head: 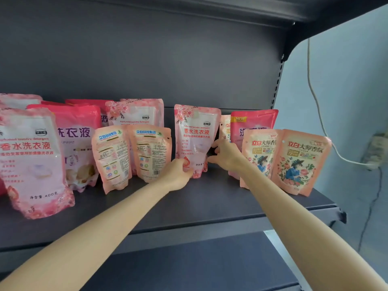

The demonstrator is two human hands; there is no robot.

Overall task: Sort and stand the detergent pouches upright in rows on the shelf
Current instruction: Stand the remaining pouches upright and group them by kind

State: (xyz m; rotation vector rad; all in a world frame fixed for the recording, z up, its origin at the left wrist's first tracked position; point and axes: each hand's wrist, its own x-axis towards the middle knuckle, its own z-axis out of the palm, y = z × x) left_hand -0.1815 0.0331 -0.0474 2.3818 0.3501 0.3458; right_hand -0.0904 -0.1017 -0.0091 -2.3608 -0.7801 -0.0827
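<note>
Now, pale pink floral plastic pouch (195,135): I seat its base flat on dark metal shelf (210,204).
Left hand (178,172): grips lower corner.
Right hand (225,154): pinches side edge.

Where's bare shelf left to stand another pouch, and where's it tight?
Free: front strip of the shelf, widest between the back-facing pouches and the floral pouches. Behind it the left hand and right hand hold the centre pink pouch. Crowded: left end, rows overlapping; right rear, by the red pouch.
</note>
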